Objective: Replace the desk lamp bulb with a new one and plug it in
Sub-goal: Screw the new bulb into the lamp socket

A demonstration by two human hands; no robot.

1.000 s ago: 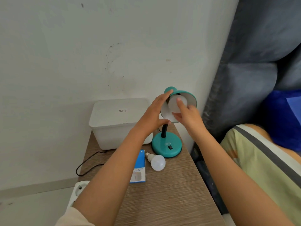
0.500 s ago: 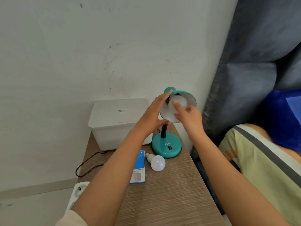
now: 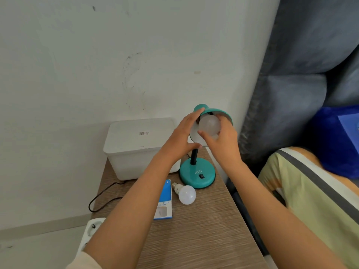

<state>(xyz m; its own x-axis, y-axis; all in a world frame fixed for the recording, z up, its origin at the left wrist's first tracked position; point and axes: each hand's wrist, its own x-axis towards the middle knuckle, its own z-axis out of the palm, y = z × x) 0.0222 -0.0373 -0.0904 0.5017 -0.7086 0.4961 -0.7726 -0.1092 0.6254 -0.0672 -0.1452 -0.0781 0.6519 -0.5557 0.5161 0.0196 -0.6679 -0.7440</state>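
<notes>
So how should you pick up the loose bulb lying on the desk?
Hold the loose bulb by its round white globe, coming from above. It lies on its side, screw base pointing toward the blue box, with the globe's top and right side free. The globe is wide and smooth; the base is narrow.

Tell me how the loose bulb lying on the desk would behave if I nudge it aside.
The loose bulb lies on its side with a round globe, so it would likely roll, curving around its narrow screw base. The wooden desk looks smooth and has no raised edge, so it might roll off.

"ATN" in white on the teal lamp base (image 3: 197,176); "H09" on the blue bulb box (image 3: 164,202), other print illegible.
</notes>
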